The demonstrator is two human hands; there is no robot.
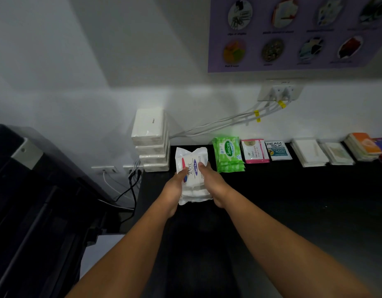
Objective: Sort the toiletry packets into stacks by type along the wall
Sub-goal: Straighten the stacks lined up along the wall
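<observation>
Both bare forearms reach straight forward over the black table (293, 201), nearly parallel. The left hand (175, 187) and the right hand (211, 182) clamp a bundle of white Dove wipe packets (193, 175) between them, thumbs laid on the top packet and palms pressing the sides. Three or four packets seem to be in the bundle; the exact count is unclear. It sits near the table's far left corner, just short of the wall.

Along the far edge, left to right: four stacked white tissue packs (151, 140) at the corner, a green Sanicare wipes stack (227, 153), a pink Dove sachet stack (254, 151), a Cream Silk sachet stack (277, 150), two flat white packet stacks (309, 152), and an orange packet stack (365, 147) towards the right edge.
</observation>
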